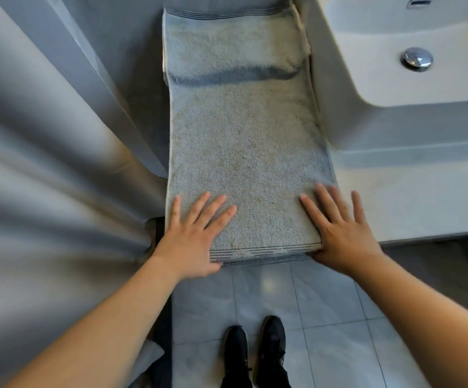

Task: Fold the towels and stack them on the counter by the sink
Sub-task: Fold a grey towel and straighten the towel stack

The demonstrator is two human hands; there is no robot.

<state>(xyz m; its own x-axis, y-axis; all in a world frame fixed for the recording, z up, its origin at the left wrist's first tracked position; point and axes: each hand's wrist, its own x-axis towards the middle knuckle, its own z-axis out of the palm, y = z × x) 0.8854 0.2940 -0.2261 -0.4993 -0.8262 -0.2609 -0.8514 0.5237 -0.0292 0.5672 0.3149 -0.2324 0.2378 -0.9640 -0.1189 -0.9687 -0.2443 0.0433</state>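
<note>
A pale grey-blue towel (244, 152) lies lengthwise on the counter (412, 197) left of the sink (412, 51), folded into a long strip. Its striped near hem (260, 254) hangs just over the counter's front edge. A folded towel (232, 43) with a striped far hem lies at the far end, on top of the strip. My left hand (192, 236) presses flat on the near left corner, fingers spread. My right hand (342, 231) lies flat on the near right corner, partly on the counter.
A grey curtain (45, 152) hangs close on the left. The white basin has a chrome drain plug (417, 58) and a tap (419, 2) at the top. Below the counter edge are grey floor tiles (325, 317) and my black shoes (255, 348).
</note>
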